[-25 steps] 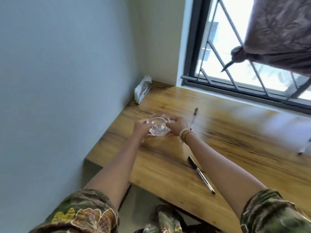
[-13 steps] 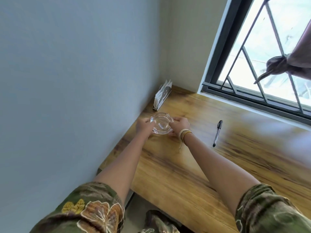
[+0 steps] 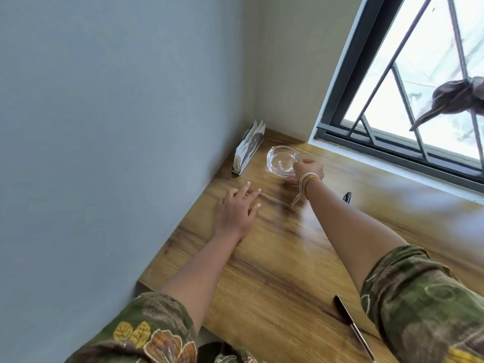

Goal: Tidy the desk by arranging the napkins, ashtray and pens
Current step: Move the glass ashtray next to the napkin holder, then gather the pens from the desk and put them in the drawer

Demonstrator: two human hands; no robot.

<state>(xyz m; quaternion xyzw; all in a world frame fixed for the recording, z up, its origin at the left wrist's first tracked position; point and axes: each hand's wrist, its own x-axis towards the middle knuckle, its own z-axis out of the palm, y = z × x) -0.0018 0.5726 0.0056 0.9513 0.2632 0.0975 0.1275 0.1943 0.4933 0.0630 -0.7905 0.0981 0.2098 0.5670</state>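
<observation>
The glass ashtray (image 3: 282,161) sits on the wooden desk (image 3: 275,258) toward the far corner, just beside the napkin holder (image 3: 248,149), which stands against the wall at about ten o'clock from it. The right hand (image 3: 307,170) grips the ashtray's near rim at roughly four o'clock, fingers curled round the edge, so the ashtray looks placed or very nearly so, though not yet released. The left hand (image 3: 237,208) lies flat on the desk at about seven o'clock from the ashtray, fingers straight and spread, holding nothing. The napkins appear already gathered upright in their holder. The pens look like the part left to do: one pen (image 3: 353,327) lies loose near the front edge at about five o'clock, and the tip of a second pen (image 3: 347,197) shows just past the right forearm, well apart from the first.
</observation>
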